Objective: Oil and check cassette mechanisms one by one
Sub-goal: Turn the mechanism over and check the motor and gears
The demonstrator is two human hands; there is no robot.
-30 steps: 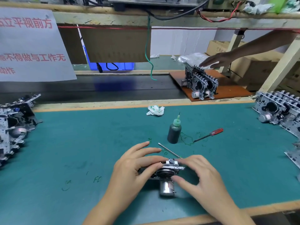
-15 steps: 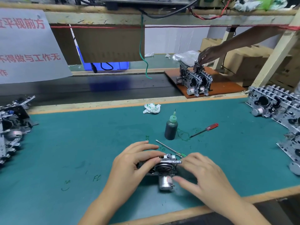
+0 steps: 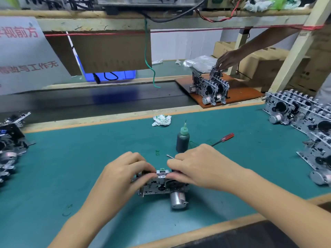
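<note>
A metal cassette mechanism [image 3: 157,185] with a round silver motor at its lower right stands on the green mat [image 3: 89,158] in front of me. My left hand [image 3: 123,174] grips its left side, fingers curled over the top edge. My right hand [image 3: 200,167] grips its right side, thumb and fingers curled at the top. A dark oil bottle [image 3: 182,140] with a green needle cap stands just behind my right hand. A thin metal probe [image 3: 170,156] pokes out from under my right fingers.
A red-handled screwdriver [image 3: 223,139] lies right of the bottle. A crumpled wrapper [image 3: 161,120] sits near the mat's far edge. Several mechanisms are stacked at the right [image 3: 304,115] and left [image 3: 10,140]. Another person's hand [image 3: 227,59] reaches mechanisms on a brown board [image 3: 238,94].
Both my hands have closed tighter on the mechanism, which now stands more upright. My right hand moved up over its top. The other person's hand dropped onto the far mechanisms.
</note>
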